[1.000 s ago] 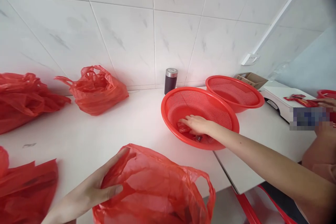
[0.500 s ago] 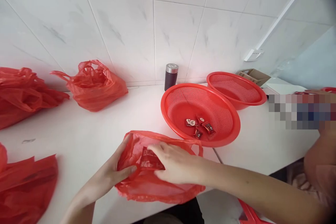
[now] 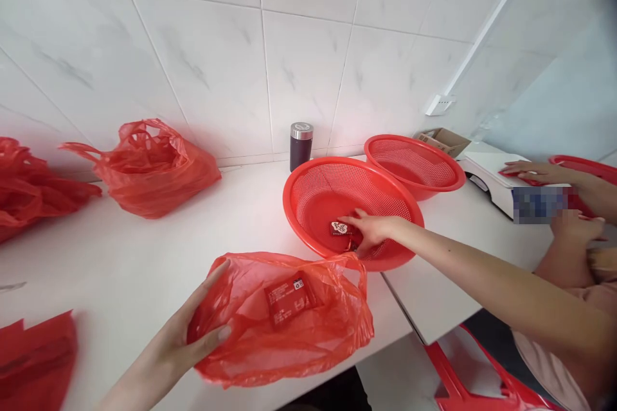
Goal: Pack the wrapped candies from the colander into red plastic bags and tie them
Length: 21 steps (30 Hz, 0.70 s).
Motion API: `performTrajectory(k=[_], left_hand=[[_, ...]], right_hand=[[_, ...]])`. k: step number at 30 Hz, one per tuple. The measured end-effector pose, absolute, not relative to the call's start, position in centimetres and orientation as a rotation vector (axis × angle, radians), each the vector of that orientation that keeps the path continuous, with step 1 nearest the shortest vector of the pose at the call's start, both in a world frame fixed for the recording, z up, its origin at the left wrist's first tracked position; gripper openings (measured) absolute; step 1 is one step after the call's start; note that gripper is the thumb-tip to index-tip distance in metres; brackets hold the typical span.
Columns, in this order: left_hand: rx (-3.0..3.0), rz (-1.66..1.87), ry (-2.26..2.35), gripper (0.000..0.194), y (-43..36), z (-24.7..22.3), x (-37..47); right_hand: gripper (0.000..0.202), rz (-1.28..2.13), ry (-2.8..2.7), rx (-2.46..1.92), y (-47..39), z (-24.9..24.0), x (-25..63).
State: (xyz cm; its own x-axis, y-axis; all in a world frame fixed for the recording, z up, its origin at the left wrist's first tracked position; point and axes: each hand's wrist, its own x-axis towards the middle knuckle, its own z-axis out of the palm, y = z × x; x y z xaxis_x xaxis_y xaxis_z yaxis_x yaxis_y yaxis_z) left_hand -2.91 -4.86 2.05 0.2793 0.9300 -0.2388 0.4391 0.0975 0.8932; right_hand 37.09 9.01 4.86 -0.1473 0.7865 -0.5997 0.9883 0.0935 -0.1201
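The white counter (image 3: 250, 205) lies under both grips and carries most of these things. The red bag (image 3: 308, 343) is the biggest thing in work; it is of thin, creased plastic, half transparent. Its mouth faces upward and gapes wide; the long axis of this mouth goes from the left grip (image 3: 180, 334) toward the right, with one handle loop at the far end. The left grip is at the left end of the mouth. Its thumb and forefinger stand apart along the edge; if the other fingers pinch the plastic, I cannot tell.

The red basket (image 3: 357, 186) is round, full of small holes, and its opening looks upward. It is around the right grip (image 3: 373, 228), which reaches down inside. There the thumb and fingers are apart, bent over the bottom.

To the right of the left grip, inside the bag, lies a dark red packet (image 3: 286, 302), flat and shiny, with white print and a small white label. Its long axis rises a little toward the right.

The smaller brown packet (image 3: 339, 228) has a white printed patch and lies in the basket, just at the fingertips of the right grip, its long side about crosswise.
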Motion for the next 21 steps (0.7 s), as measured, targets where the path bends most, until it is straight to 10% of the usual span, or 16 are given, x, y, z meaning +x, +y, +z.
performTrajectory(k=[10, 21], left_hand=[[1.488, 0.609, 1.344, 0.08, -4.9, 1.5, -2.6], [1.479, 0.71, 1.333, 0.077, -5.7, 2.4, -2.6]], right_hand=[[0.026, -0.811, 2.263, 1.668, 8.8, 4.3, 35.5], [0.026, -1.481, 2.601, 1.664, 6.9, 13.5, 31.4]])
